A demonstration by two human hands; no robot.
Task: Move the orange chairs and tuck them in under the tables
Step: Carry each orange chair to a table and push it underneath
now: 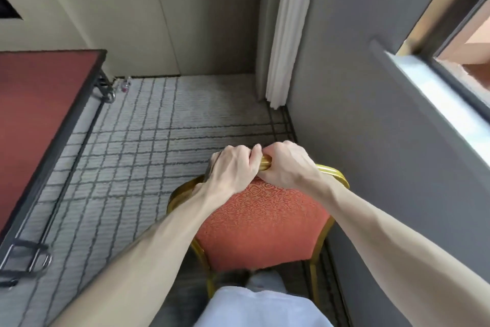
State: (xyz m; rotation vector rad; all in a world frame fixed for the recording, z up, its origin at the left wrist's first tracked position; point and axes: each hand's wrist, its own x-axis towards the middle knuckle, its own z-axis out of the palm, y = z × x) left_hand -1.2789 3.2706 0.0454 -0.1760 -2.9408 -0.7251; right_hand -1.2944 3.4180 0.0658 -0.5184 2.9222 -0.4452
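An orange chair (261, 223) with a gold metal frame stands right in front of me, its patterned backrest facing me. My left hand (232, 167) grips the top rail of the backrest from the left. My right hand (285, 165) grips the same rail beside it, the two hands touching at the middle. The chair's seat is hidden behind the backrest and my hands. A table (39, 104) with a dark red top and black edge stands at the left, apart from the chair.
A grey wall (371, 128) runs close along the chair's right side, with a window sill (437, 104) above. A white curtain (289, 35) hangs in the corner and a pale door (132, 14) lies ahead. Striped grey carpet (159, 136) spreads between table and chair.
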